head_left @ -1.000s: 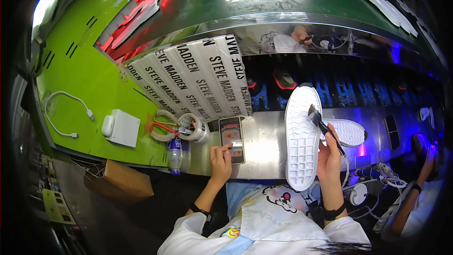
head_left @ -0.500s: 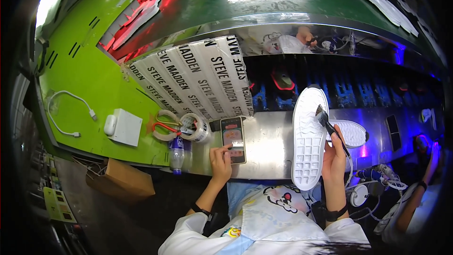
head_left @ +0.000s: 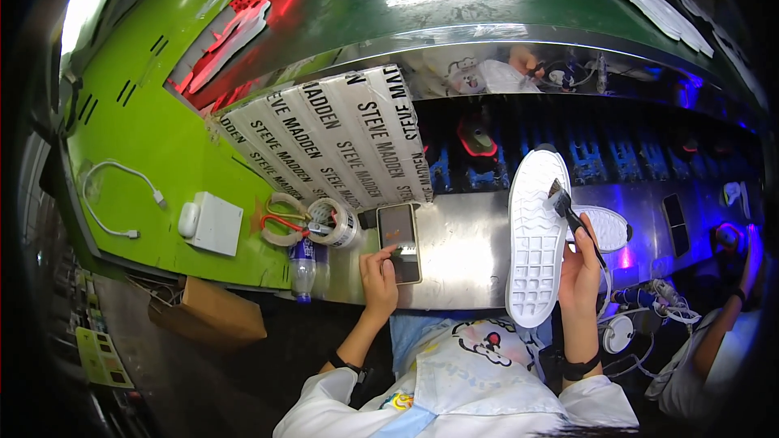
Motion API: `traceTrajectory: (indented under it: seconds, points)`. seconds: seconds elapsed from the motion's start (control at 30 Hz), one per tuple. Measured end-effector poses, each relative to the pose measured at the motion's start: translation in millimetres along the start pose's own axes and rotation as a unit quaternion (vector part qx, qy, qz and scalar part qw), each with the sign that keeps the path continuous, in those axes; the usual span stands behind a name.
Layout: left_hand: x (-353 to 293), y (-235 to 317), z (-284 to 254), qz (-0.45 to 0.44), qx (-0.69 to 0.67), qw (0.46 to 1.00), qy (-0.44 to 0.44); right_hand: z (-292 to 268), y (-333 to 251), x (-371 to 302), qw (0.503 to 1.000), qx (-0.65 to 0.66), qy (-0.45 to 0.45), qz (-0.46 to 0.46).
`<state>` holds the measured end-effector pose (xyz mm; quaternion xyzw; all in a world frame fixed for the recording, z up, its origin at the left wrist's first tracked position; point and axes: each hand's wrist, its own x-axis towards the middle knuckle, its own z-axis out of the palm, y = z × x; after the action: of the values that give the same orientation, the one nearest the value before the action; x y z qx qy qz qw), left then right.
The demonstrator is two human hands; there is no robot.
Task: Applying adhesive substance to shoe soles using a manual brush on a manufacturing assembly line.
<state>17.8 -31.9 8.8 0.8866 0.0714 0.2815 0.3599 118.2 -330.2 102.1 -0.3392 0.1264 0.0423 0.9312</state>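
Note:
My right hand (head_left: 578,272) is closed around a small dark-bristled brush (head_left: 561,203) and the edge of a white shoe sole (head_left: 535,251). The sole stands long way up, its side with grid-like pockets facing me, and the bristles lie over its upper part. Behind it, a second white sole (head_left: 604,227) rests on the metal bench (head_left: 458,251), partly hidden. My left hand (head_left: 379,277) holds nothing. Its index finger reaches onto the screen of a phone (head_left: 398,231) lying on the bench, while the other fingers are loosely bent.
Tape rolls (head_left: 339,227), red-handled scissors (head_left: 280,221) and a plastic bottle (head_left: 303,268) sit left of the phone, before a printed white box (head_left: 341,142). Beyond runs a green conveyor belt (head_left: 341,24) carrying white soles. A co-worker's arm (head_left: 722,324) is at the right.
The phone screen has changed from a colourful picture to a mostly dark display. A white piece has appeared on the belt at the far left. My right hand keeps the sole and brush.

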Motion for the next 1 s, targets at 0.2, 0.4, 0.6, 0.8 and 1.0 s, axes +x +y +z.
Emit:
traceTrajectory:
  seconds: [0.2, 0.4, 0.6, 0.8, 1.0]
  points:
    - [31.2, 97.2, 65.0, -0.306, -0.793, 0.452, -0.271, 43.5, 22.6, -13.8, 0.999, 0.037, -0.010, -0.011]
    - [37.0, 86.7, 83.2, -0.255, -0.860, 0.268, -0.352, 35.3, 12.0, -8.2, 0.664, -0.575, -0.165, -0.449]
    - [28.6, 56.7, 82.7, -0.319, -0.868, 0.296, -0.240, 55.4, 17.7, -29.2, 0.752, -0.531, -0.224, -0.320]
    - [61.7, 74.6, 70.7, -0.334, -0.836, 0.358, -0.249, 41.5, 32.1, -46.8, 0.755, -0.472, -0.418, -0.183]
    - [89.7, 64.5, 67.1, -0.368, -0.712, 0.393, -0.451, 37.3, 6.0, -28.5, 0.725, -0.472, -0.501, 0.022]
